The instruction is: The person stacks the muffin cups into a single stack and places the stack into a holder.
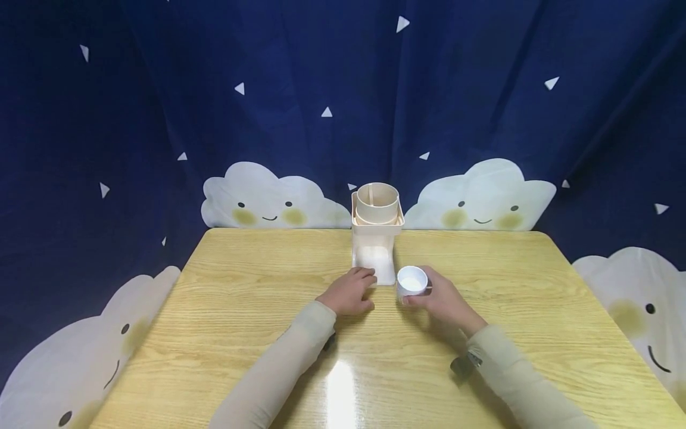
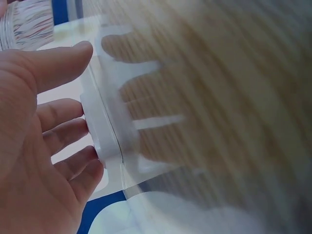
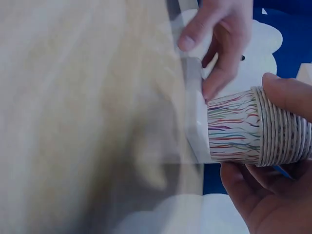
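A cream plastic stand with a round tube on top is at the back of the wooden table. My left hand is at the front of its flat base, fingers loosely bent; in the left wrist view the fingertips meet the base's edge. In my right hand is a stack of paper cups, white with coloured streaks, gripped between thumb and fingers. The stack is just right of the base, mouths up, and in the right wrist view its bottom appears beside the base.
Behind the wooden table hangs a dark blue curtain with white triangles and smiling clouds. The stand is close to the table's back edge. Dark wrist cameras hang under both sleeves.
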Tool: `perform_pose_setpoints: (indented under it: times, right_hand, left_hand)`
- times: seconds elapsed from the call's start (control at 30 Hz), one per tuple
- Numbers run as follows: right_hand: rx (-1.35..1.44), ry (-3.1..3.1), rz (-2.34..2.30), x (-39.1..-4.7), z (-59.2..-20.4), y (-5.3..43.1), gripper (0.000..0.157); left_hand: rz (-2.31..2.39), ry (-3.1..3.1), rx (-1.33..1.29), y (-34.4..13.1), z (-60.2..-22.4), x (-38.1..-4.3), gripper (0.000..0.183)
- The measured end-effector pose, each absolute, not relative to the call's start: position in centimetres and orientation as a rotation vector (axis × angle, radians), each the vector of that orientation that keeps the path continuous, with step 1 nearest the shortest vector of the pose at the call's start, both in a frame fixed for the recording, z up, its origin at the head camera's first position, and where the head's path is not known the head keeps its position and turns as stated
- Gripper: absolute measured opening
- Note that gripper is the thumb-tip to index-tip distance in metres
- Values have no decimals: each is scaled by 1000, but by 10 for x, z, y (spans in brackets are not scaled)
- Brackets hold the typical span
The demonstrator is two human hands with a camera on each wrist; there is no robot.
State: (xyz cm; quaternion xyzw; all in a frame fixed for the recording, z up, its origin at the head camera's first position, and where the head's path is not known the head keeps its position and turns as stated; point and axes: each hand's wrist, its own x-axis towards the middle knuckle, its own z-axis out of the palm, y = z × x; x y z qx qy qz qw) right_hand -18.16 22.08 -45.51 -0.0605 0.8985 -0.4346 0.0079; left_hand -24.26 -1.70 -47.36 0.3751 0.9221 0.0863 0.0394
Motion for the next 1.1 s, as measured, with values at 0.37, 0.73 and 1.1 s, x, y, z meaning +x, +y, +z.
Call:
perform_pose_setpoints:
  times: [0.37,0.73,1.1]
  right_hand:
    - [-188,2932,-1232,-190,-425,245,75]
    - [-223,2979,-1204,-198,-388,266,84]
    - [-308,3080,-1046,-205,-354,279,84]
  left_hand:
    - [235,2810,1150,-16,-473,-242,58]
    - [223,2793,1148,-13,-472,-243,60]
    - [256,2778,1127,-13,-470,-244,59]
